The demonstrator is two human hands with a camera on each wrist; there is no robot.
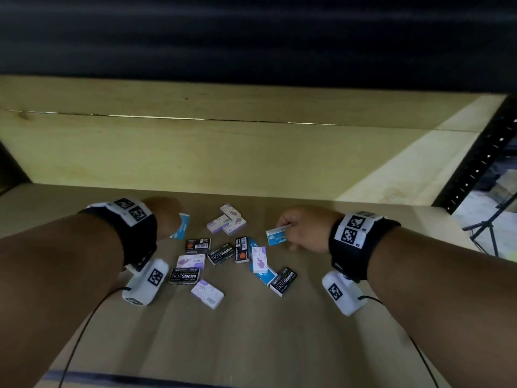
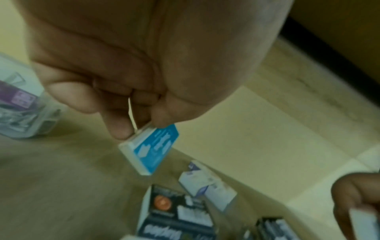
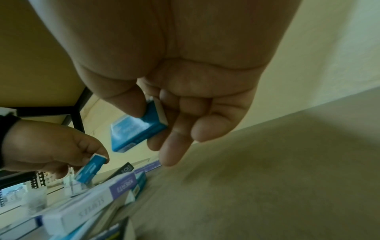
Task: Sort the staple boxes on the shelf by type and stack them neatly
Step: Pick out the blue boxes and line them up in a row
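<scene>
Now we have both hands over the shelf point(image 1: 279, 331); our left hand point(image 1: 165, 217) pinches a blue staple box point(image 2: 153, 149) between thumb and fingertips, clear of the board; our right hand point(image 1: 305, 228) grips a second blue box point(image 3: 135, 129) the same way; between them the loose pile point(image 1: 232, 253) of black, purple and blue boxes lies scattered, unsorted, some overlapping.

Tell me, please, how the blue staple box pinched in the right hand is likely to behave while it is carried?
The blue staple box looks stiff: its edges stay straight in the right hand. Held near one end only, it might pivot or slip. It seems fairly light, since fingertips alone lift it.
</scene>
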